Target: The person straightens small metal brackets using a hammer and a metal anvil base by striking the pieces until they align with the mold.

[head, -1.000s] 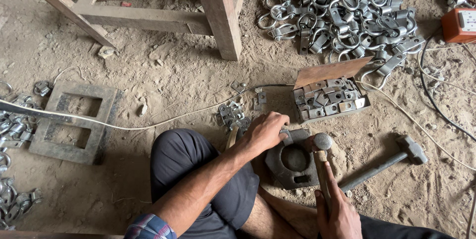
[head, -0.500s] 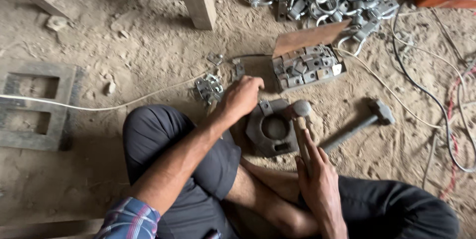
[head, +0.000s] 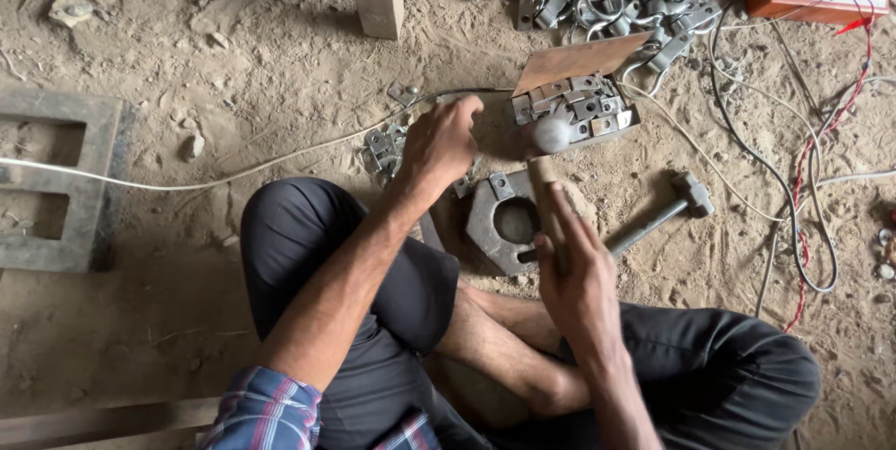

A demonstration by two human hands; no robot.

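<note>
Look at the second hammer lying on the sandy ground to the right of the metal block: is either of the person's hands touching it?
No. The second hammer lies alone on the sand, while the right hand grips another hammer and the left hand rests by the metal block.

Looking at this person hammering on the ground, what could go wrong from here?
The left hand rests right beside the metal block while the right hand holds a raised hammer; a glancing blow could catch the fingers. Bare legs lie close under the block, so a struck piece might fly onto them. Loose cables trail across the sandy ground near a second hammer and could snag.
</note>
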